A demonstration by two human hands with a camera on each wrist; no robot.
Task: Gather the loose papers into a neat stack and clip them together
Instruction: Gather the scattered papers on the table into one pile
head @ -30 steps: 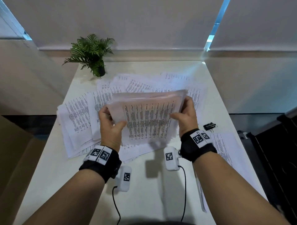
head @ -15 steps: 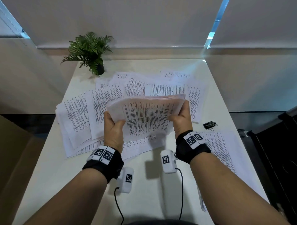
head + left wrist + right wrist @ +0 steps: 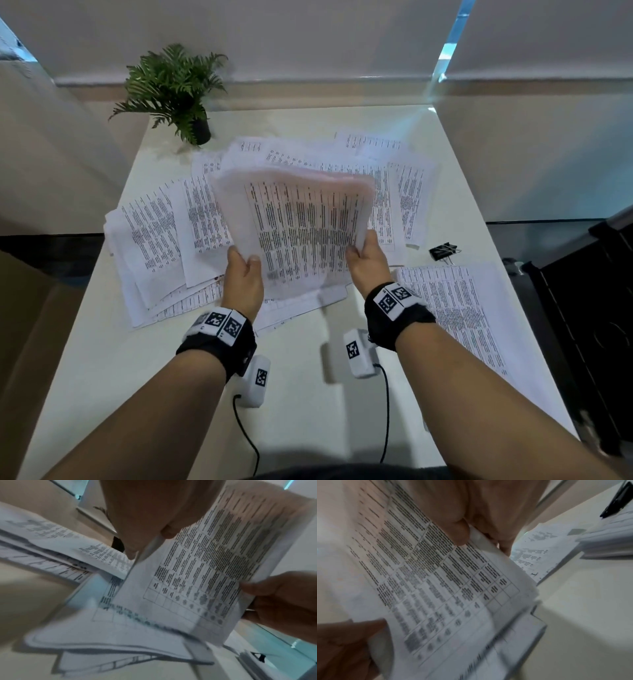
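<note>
the left hand [image 3: 241, 278] and the right hand [image 3: 368, 261] each pinch one side of a bundle of printed papers [image 3: 301, 233], thumb on the front and fingers behind. they hold it up on its edge, tilted away from the person, with its bottom edge low over the white table [image 3: 308, 411] - i think this is so the sheets can be tapped down and made even. i cannot tell if the bottom edge touches the sheets under it. the bundle looks blurry, so its top edge is hard to read.

more loose sheets [image 3: 161, 240] lie spread out on the table, to the left and behind the bundle, one over another - too mixed up to count. one more pile of printed pages [image 3: 459, 308] lies flat on the right, near the right wrist.

there is one black binder clip [image 3: 443, 251], on the table just past that pile and well apart from both hands. it is not on any paper yet. it waits there, i think, for when the stack is neat.

one small potted fern [image 3: 174, 92] stands at the far left corner, out of the way.

two hands, one held bundle, one side pile, one clip, one plant.
</note>
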